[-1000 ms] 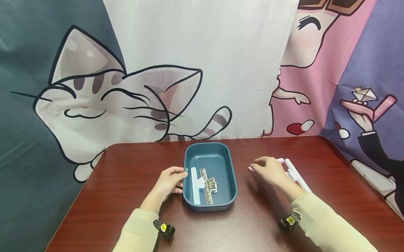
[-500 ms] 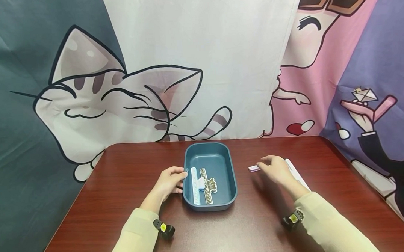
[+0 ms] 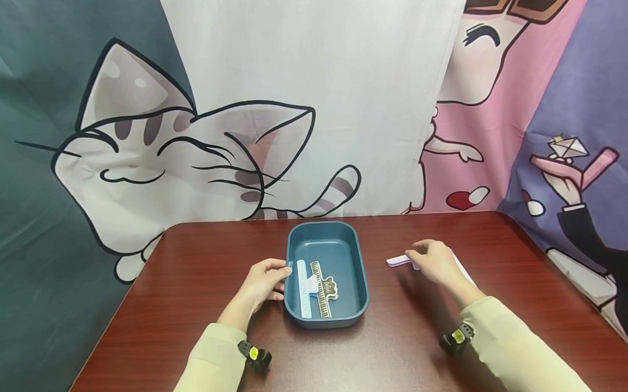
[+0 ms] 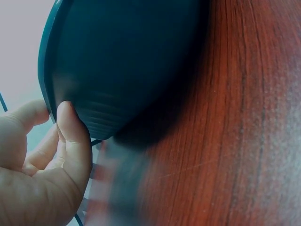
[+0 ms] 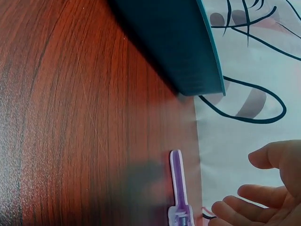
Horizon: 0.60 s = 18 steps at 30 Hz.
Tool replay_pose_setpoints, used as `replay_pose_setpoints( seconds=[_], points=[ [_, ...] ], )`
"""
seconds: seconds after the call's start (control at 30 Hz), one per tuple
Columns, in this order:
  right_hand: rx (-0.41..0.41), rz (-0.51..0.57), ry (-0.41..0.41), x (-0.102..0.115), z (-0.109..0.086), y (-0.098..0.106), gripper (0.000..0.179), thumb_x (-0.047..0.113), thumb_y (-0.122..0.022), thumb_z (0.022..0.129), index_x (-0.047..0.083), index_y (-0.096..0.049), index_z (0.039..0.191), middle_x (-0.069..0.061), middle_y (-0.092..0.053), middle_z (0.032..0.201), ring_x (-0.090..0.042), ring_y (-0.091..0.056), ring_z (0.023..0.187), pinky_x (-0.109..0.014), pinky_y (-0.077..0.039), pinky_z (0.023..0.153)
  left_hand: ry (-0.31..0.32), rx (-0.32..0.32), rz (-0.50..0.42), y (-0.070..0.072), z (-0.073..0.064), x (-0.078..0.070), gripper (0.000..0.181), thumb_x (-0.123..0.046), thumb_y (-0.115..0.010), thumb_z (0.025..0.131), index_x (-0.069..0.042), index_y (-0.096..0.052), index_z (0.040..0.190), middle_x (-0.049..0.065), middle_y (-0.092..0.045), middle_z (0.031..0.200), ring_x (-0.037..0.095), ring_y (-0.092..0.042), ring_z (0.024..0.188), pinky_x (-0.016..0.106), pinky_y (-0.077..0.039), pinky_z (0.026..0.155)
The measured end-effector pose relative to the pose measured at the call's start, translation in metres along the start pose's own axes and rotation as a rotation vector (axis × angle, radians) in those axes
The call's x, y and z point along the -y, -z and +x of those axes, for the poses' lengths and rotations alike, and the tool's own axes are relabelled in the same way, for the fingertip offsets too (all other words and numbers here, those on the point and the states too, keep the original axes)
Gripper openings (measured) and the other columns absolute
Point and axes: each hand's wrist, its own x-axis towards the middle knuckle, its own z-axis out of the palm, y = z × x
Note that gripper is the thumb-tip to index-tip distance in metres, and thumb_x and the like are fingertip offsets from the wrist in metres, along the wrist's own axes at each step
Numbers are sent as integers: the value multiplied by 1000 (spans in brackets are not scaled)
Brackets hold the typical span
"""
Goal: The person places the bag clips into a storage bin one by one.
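Note:
My left hand pinches the left rim of a blue-green bin; in the left wrist view its thumb and fingers sit on either side of the bin wall. Side by side in the bin lie a pale blue-white ruler clip and a gold-and-white ruler clip with a crown-shaped grip. Over on the right, my right hand hovers with relaxed, parted fingers. Near them lies a purple-and-white clip on the table, partly hidden by the hand in the head view.
A long white piece lies behind the right wrist, mostly covered. The dark red wooden table ends at a cartoon-printed cloth hanging behind it.
My right hand has shifted rightward, showing more of the purple-and-white clip and covering more of the white piece. The left hand and the bin have stayed put.

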Motion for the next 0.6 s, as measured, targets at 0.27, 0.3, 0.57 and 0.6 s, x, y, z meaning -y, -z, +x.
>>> replay_pose_setpoints(
  seconds=[0.27, 0.3, 0.57, 0.6],
  points=[
    [-21, -7, -16, -5, 2, 1, 41, 26, -57, 89, -6, -62, 113, -23, -67, 102, -32, -58, 90, -44, -48, 79, -7, 8, -2, 1, -6, -5, 39, -16, -65, 88, 0, -55, 122, 8, -60, 81, 13, -54, 57, 27, -51, 48],
    [-21, -6, -16, -6, 2, 1, 41, 26, -57, 89, -7, -62, 113, -23, -66, 103, -33, -58, 91, -45, -48, 79, -4, 5, -1, 1, -6, -5, 39, -16, -65, 88, -1, -55, 122, 7, -60, 81, 13, -54, 57, 27, -52, 48],
    [-40, -28, -6, -13, 3, -1, 41, 24, -57, 88, -9, -62, 112, -23, -67, 97, -31, -60, 85, -42, -49, 75, 0, 3, -12, 0, -2, -2, 35, -14, -64, 88, -2, -57, 120, 4, -58, 77, 13, -53, 57, 26, -51, 47],
    [-42, -33, -5, -14, 4, -1, 41, 24, -57, 88, -9, -62, 112, -22, -68, 96, -31, -60, 85, -42, -49, 74, -2, 4, -14, 0, -2, -2, 35, -14, -64, 88, -2, -57, 120, 4, -58, 77, 13, -53, 57, 26, -51, 47]
  ],
)
